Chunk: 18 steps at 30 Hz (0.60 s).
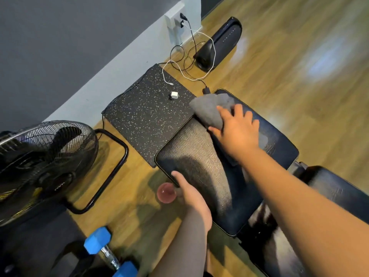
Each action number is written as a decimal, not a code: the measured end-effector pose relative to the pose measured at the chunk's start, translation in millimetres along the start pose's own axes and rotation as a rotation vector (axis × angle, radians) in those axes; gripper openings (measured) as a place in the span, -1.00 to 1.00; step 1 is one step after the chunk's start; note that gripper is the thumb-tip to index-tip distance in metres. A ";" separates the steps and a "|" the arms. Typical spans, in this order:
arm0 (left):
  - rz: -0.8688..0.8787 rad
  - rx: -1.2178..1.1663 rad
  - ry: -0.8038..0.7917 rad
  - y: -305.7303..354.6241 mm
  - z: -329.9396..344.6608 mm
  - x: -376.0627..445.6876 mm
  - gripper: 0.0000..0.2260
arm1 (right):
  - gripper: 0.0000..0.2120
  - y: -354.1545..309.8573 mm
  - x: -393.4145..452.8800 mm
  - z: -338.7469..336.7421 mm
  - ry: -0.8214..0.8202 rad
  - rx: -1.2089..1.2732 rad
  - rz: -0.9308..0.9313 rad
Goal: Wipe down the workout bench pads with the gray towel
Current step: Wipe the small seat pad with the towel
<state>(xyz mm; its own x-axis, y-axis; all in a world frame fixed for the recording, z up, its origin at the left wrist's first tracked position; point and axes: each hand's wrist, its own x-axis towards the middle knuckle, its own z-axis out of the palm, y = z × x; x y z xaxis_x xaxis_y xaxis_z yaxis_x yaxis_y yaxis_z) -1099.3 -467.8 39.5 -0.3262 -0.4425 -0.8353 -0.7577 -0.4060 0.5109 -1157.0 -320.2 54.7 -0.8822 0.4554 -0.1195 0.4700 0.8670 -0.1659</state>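
The long black bench pad [201,154] runs from the lower middle up toward the centre right. A second black pad [337,188] sits at the right, past a gap. The gray towel [209,109] lies bunched on the long pad's far end. My right hand [237,126] presses flat on the towel, fingers spread over its near part. My left hand [189,194] grips the pad's left edge, thumb on top. Its fingers are hidden under the pad.
A black speckled rubber mat [147,114] lies left of the bench with a small white charger [174,94] and cables [185,64] on it. A black floor fan [44,156] stands at left. A blue dumbbell [103,250], a pink cup [166,192] and a black speaker [217,43] are on the wooden floor.
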 end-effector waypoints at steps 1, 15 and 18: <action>-0.008 0.038 -0.037 -1.1 0.8 -3.4 -0.30 | -0.35 8.1 14.3 -3.7 -0.009 0.007 0.081; -0.018 0.135 -0.284 13.3 -17.8 -37.4 -0.31 | -0.40 -46.2 -70.8 11.0 -0.007 -0.024 -0.172; -0.089 0.060 -0.419 15.2 -23.9 -37.4 -0.45 | -0.43 -61.2 -91.7 17.7 -0.036 -0.018 -0.240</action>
<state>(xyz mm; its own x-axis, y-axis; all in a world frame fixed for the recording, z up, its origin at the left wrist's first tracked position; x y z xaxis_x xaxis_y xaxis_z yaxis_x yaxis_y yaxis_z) -1085.1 -476.5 83.3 -0.4503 -0.0398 -0.8920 -0.8207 -0.3750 0.4311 -1104.4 -418.5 58.5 -0.9668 0.2288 -0.1140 0.2464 0.9529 -0.1769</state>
